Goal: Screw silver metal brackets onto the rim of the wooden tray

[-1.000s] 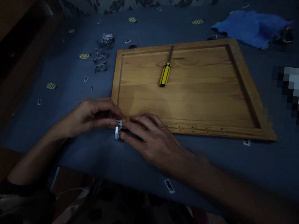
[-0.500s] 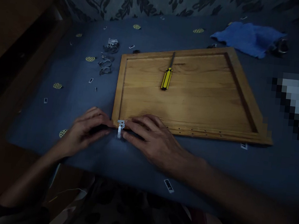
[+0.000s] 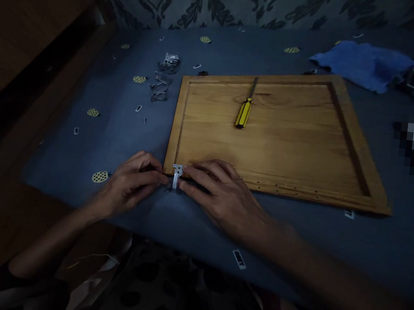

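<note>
Near the front left corner of the framed wooden panel [image 3: 290, 134], a metal hinge [image 3: 178, 170] rests against the front edge, its curved part hanging over it. My right hand [image 3: 221, 188] pinches the hinge from the right, thumb below and fingers on the panel's rim. My left hand [image 3: 133, 182] is closed at the corner, thumb and finger pressed together just left of the hinge. Whatever those fingertips hold is too small to make out. A small dark piece, perhaps a screw [image 3: 168, 189], shows just below them. On the panel lies a yellow and black screwdriver [image 3: 244, 112].
Several metal hinges [image 3: 160, 88] lie on the blue patterned cloth [image 3: 112, 145] left of the panel, with a small screw [image 3: 144, 120] nearer me. A blue rag [image 3: 364, 63] is at the back right. A patterned wall [image 3: 226, 9] stands behind.
The whole view has shifted, so the panel appears farther right. My left fingertips have drawn together at the corner, and a small dark piece now shows below them. My right hand stays on the hinge.
</note>
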Demonstrator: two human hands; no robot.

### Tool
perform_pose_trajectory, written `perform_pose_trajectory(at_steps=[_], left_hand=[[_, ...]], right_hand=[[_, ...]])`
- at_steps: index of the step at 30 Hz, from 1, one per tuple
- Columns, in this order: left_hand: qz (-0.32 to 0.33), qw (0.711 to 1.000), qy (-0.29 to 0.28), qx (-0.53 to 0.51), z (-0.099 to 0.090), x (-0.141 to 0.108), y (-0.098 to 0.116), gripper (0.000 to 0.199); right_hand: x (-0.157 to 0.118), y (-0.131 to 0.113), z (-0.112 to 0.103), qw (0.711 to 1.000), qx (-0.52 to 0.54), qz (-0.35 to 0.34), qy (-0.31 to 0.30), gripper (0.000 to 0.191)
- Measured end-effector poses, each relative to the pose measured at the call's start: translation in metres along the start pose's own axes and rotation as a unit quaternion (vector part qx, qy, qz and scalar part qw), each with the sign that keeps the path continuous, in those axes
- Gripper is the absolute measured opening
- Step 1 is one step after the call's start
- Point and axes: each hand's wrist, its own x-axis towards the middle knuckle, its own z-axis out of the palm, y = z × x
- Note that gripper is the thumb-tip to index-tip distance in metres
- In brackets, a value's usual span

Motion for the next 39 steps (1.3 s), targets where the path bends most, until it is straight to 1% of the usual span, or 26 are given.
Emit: perform_pose_trajectory(at_steps=[4,6,8,12,17,19,22,25,27,30,32,33,35,37,39], left_hand=[[-0.038,0.999,-0.004,-0.007,-0.003,-0.004,0.003,0.018],[-0.062,0.998,-0.003,-0.030,-0.003,-0.006,0.008,0.017],[-0.072,0.996,-0.008,-0.051,-0.001,-0.008,0.014,0.015],[-0.048,0.997,-0.047,-0.038,0.002,-0.014,0.028,0.013],[-0.085,0.991,-0.104,-0.002,0.000,-0.022,0.031,0.009],[-0.083,0.989,-0.119,-0.007,-0.004,-0.023,0.031,0.011],[-0.074,0.987,-0.144,-0.017,-0.013,-0.023,0.036,0.023],[-0.064,0.980,-0.190,-0.002,-0.020,-0.021,0.042,0.033],[-0.044,0.977,-0.207,0.014,-0.022,-0.021,0.045,0.036],[-0.018,0.978,-0.204,0.027,-0.022,-0.022,0.045,0.039],[-0.020,0.979,-0.202,0.017,-0.023,-0.022,0.040,0.040],[-0.029,0.981,-0.194,0.008,-0.024,-0.021,0.037,0.039],[-0.060,0.987,-0.152,-0.006,-0.027,-0.015,0.030,0.032],[-0.103,0.990,-0.095,-0.012,-0.031,-0.002,0.022,0.019],[-0.146,0.985,-0.073,-0.046,-0.034,0.015,0.015,0.011]], right_hand=[[-0.001,0.001,-0.001,1.000,0.013,-0.005,-0.008,0.025],[-0.001,0.001,0.000,1.000,0.017,-0.004,-0.010,0.027],[-0.003,0.001,0.001,1.000,0.015,0.000,-0.014,0.028],[-0.004,0.001,0.002,1.000,0.015,0.004,-0.022,0.029],[-0.004,0.001,0.002,0.999,0.023,0.005,-0.025,0.028],[-0.003,0.001,0.001,1.000,0.019,0.005,-0.023,0.028],[-0.003,0.000,0.001,1.000,0.015,0.000,-0.014,0.027],[-0.002,0.001,0.001,1.000,0.000,-0.002,-0.016,0.027],[-0.002,0.000,0.001,1.000,-0.009,0.000,-0.016,0.026],[-0.001,0.000,0.000,1.000,-0.008,0.004,-0.011,0.026],[-0.001,0.000,0.000,1.000,0.001,0.004,-0.004,0.025],[-0.001,0.000,0.000,1.000,0.006,0.004,-0.001,0.025],[-0.001,0.000,0.000,1.000,0.012,0.002,0.005,0.023],[-0.001,0.000,0.000,1.000,0.015,0.004,0.003,0.023],[-0.001,0.000,0.001,1.000,0.018,0.006,0.002,0.022]])
